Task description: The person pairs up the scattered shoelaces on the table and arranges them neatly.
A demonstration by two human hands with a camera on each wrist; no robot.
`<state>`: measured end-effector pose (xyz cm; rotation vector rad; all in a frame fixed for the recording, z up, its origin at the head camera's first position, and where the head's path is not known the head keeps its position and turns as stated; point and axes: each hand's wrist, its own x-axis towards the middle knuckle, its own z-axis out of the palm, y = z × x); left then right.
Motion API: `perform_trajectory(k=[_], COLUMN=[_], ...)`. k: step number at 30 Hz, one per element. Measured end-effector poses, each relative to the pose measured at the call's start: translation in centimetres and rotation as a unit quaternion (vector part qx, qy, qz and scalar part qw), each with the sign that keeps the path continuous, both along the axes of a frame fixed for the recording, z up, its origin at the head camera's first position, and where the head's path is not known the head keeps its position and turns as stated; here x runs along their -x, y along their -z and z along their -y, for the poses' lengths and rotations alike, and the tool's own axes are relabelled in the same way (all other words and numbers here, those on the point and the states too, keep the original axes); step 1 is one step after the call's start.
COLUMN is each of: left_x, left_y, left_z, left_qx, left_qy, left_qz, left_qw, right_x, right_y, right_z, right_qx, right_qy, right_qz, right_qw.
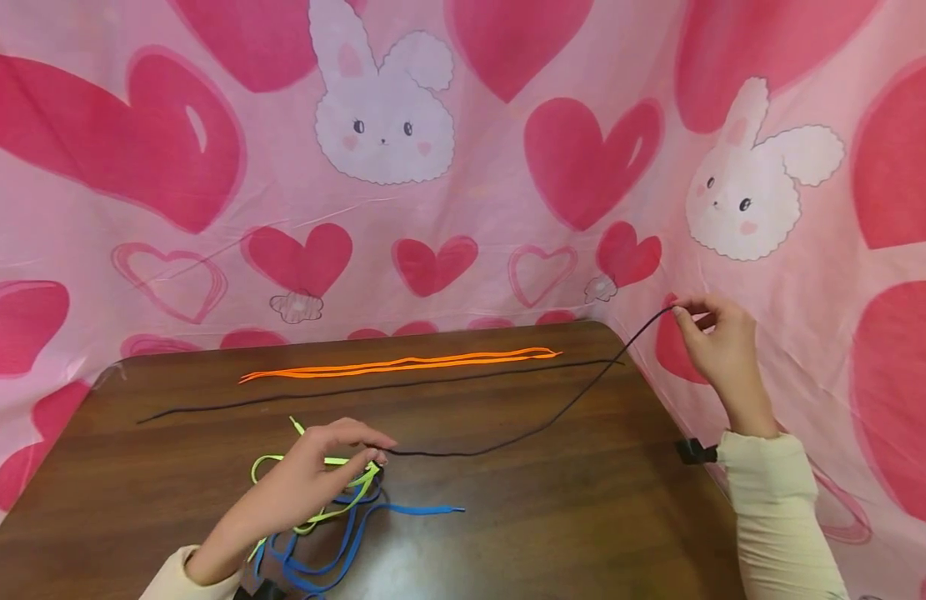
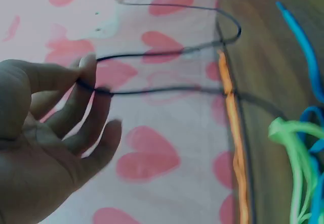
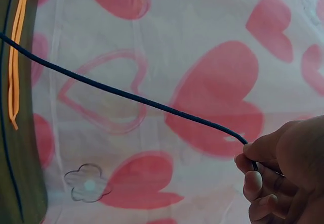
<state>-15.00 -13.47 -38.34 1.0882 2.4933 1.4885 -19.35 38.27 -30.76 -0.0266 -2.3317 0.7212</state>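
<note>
A thin dark cord-like lace (image 1: pixel 463 455) runs in a sagging curve between both hands. Its far end is pinched between thumb and fingers of my right hand (image 1: pixel 721 342), raised past the table's right edge. My left hand (image 1: pixel 316 471) pinches the same lace low over a loose tangle. In the left wrist view the lace (image 2: pixel 162 89) passes between thumb and fingertips and doubles back. Under the left hand lie a yellow-green lace (image 1: pixel 368 475) and a blue lace (image 1: pixel 425 509), partly hidden by that hand.
Along the back of the brown wooden table (image 1: pixel 568 517) lies a pair of orange laces (image 1: pixel 398 365), roughly straight. A second dark lace (image 1: pixel 432 382) is stretched out just in front of them. Pink heart-print cloth (image 1: pixel 493 200) hangs behind and at the right.
</note>
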Motion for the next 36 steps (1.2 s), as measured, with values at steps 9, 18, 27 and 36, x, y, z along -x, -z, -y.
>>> perform_trajectory(k=[9, 18, 27, 36], left_x=[-0.9, 0.0, 1.7, 4.3], left_y=[-3.3, -4.2, -1.4, 1.4], left_z=[3.4, 7.8, 11.3, 15.2], left_qx=[-0.013, 0.01, 0.034, 0.081], left_qy=[0.004, -0.067, -0.163, -0.219], left_qz=[0.003, -0.046, -0.16, -0.208], left_qw=[0.9999, 0.9966, 0.9729, 0.9498], right_x=[0.8, 1.5, 2.7, 3.7], right_y=[2.4, 5.2, 7.2, 8.8], right_z=[-2.7, -5.0, -6.6, -6.7], right_qx=[0.012, 0.011, -0.035, -0.072], right_qy=[0.02, 0.044, 0.047, 0.05], right_qz=[0.04, 0.039, 0.028, 0.071], right_qw=[0.9989, 0.9982, 0.9979, 0.9936])
